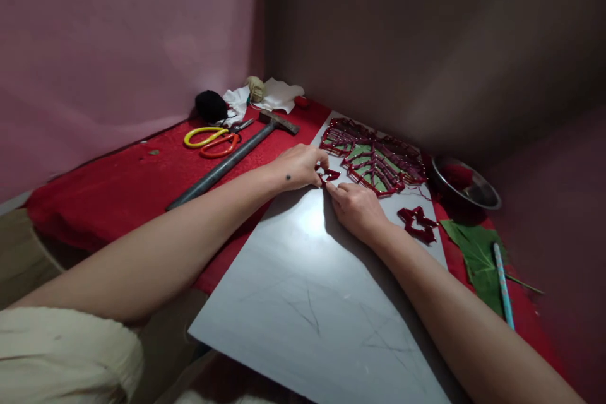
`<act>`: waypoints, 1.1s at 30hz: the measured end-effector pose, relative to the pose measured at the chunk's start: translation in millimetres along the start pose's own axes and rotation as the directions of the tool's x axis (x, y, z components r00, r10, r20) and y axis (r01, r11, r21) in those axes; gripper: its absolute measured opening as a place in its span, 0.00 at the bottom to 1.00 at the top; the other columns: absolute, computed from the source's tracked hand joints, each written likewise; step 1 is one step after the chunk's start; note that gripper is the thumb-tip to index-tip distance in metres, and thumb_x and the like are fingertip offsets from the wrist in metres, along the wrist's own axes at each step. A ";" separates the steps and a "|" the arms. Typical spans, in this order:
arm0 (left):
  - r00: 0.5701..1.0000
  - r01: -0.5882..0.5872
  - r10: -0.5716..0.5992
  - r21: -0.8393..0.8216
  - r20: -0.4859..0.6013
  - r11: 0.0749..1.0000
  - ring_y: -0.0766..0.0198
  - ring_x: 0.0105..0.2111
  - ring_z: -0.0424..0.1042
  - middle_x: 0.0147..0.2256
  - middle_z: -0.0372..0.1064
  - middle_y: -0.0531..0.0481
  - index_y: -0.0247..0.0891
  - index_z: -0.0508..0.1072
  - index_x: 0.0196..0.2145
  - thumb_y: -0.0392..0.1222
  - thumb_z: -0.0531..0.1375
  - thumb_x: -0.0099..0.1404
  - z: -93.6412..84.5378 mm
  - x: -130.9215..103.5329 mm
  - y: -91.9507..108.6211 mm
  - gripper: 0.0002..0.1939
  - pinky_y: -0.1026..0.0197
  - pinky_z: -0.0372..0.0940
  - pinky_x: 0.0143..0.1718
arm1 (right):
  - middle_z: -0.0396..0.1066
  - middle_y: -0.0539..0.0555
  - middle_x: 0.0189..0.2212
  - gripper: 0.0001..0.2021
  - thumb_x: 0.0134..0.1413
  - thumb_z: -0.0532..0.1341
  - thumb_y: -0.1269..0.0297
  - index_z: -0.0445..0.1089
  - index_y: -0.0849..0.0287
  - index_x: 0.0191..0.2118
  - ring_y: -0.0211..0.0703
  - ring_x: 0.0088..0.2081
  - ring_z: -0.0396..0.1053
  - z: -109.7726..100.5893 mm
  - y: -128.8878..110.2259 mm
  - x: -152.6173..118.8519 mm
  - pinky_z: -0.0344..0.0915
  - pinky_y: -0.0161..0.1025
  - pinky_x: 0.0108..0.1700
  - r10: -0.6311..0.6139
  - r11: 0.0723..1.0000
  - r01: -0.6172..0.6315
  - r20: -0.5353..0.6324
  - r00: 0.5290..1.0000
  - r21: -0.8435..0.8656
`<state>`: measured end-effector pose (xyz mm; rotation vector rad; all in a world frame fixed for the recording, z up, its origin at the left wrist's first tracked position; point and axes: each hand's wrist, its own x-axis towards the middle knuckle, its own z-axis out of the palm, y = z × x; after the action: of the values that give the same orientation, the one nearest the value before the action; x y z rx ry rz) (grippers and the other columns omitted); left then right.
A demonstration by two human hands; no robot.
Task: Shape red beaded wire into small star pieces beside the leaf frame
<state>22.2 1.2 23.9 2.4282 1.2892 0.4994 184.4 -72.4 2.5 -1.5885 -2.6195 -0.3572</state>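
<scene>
A pale grey board (284,278) carries string art of dark red thread wound round nails. My left hand (300,167) has its fingers curled at the left side of a small dark red thread star (331,175). Close by, at the star's lower edge, my right hand (357,207) is closed with its fingertips together. What is between the fingers of either hand is too small to make out. Beyond the hands is a large thread leaf shape (374,158) with green showing inside. A second dark red star (418,225) sits right of my right wrist.
On the red cloth (118,170) left of the board lie a hammer (237,158), scissors (218,139), a black yarn ball (211,106) and a beige ball (255,88). To the right are a metal bowl (487,200), a green leaf (478,252) and a light blue pen-like stick (502,284). Walls stand close behind.
</scene>
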 end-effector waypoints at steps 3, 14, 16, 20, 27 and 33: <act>0.999 -0.046 0.046 0.002 -0.029 0.999 0.65 0.32 0.67 0.31 0.72 0.51 0.42 0.76 0.36 0.44 0.63 0.49 -0.4 -3.4 0.7 0.14 0.66 0.54 0.30 | 0.70 0.54 0.30 0.18 0.58 0.47 0.68 0.70 0.57 0.48 0.38 0.28 0.62 1.2 4.2 -0.8 0.50 0.36 0.28 0.014 0.995 -0.009 -0.051 0.999 0.101; 0.991 -0.136 0.130 0.230 0.042 0.964 0.61 0.35 0.68 0.35 0.72 0.46 0.38 0.76 0.35 0.44 0.56 0.59 5.1 -6.7 10.7 0.12 0.63 0.57 0.34 | 0.72 0.52 0.29 0.18 0.55 0.49 0.69 0.73 0.54 0.45 0.38 0.28 0.64 5.7 5.6 0.5 0.54 0.36 0.30 0.087 0.977 -0.064 -0.106 0.991 0.202; 0.987 -0.160 0.151 0.288 0.052 0.944 0.61 0.35 0.68 0.36 0.71 0.45 0.38 0.75 0.35 0.44 0.54 0.61 5.4 -8.5 12.7 0.12 0.63 0.56 0.33 | 0.72 0.53 0.29 0.17 0.55 0.49 0.69 0.73 0.54 0.44 0.38 0.28 0.65 5.5 4.3 0.2 0.54 0.36 0.30 0.099 0.977 -0.076 -0.106 0.989 0.200; 0.983 -0.181 0.172 0.337 0.059 0.924 0.61 0.34 0.68 0.36 0.69 0.44 0.36 0.73 0.34 0.44 0.51 0.62 6.4 -11.9 16.7 0.14 0.63 0.55 0.30 | 0.74 0.53 0.32 0.17 0.56 0.49 0.68 0.73 0.54 0.44 0.39 0.30 0.66 5.2 3.1 -0.4 0.55 0.36 0.31 0.120 0.973 -0.095 -0.109 0.987 0.209; 0.982 -0.184 0.184 -0.004 0.044 0.983 0.66 0.30 0.65 0.30 0.68 0.50 0.35 0.72 0.34 0.38 0.56 0.56 -5.1 -11.6 13.5 0.09 0.65 0.56 0.30 | 0.75 0.51 0.37 0.16 0.55 0.51 0.70 0.74 0.53 0.42 0.39 0.36 0.70 6.4 6.8 1.3 0.60 0.36 0.36 0.179 0.926 -0.124 -0.127 0.976 0.356; 0.976 0.017 -0.095 -0.367 -0.197 0.930 0.69 0.25 0.63 0.25 0.66 0.53 0.34 0.73 0.31 0.43 0.59 0.51 -19.4 -1.8 -8.7 0.11 0.66 0.57 0.27 | 0.75 0.51 0.38 0.16 0.53 0.51 0.70 0.74 0.53 0.41 0.41 0.37 0.70 9.6 6.1 2.1 0.61 0.38 0.37 0.195 0.916 -0.127 -0.145 0.970 0.381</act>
<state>6.2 6.9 36.7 2.0673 1.2155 0.9149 189.5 -65.7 -5.5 -1.5457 -2.2342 0.0075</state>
